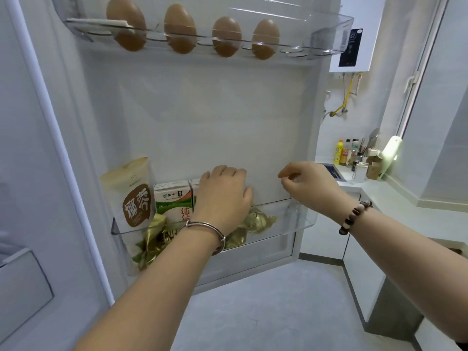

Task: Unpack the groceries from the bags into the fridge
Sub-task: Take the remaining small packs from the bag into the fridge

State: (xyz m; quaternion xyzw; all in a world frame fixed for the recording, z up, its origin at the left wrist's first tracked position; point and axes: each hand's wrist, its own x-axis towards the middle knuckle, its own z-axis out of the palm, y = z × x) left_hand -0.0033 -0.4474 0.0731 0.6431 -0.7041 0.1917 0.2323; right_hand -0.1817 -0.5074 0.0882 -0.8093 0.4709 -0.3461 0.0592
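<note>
The fridge door stands open in front of me. Its clear lower bin (302, 219) holds a beige pouch with a brown label (135, 198), a green-and-white milk carton (172, 198) and several gold-wrapped items (258, 220). My left hand (222, 198) reaches into the bin, its fingers curled over the top of a second milk carton (194, 196) that it mostly hides. My right hand (309, 186) hovers beside the door panel above the bin's right end, fingers loosely curled and holding nothing. Several brown eggs (179, 27) sit in the top door rack (329, 34).
The fridge body and a drawer (22, 287) lie at the left. A white counter (395, 196) at the right carries bottles (342, 152) and utensils. A water heater (354, 46) hangs on the wall behind the door. Grey floor (266, 312) lies below.
</note>
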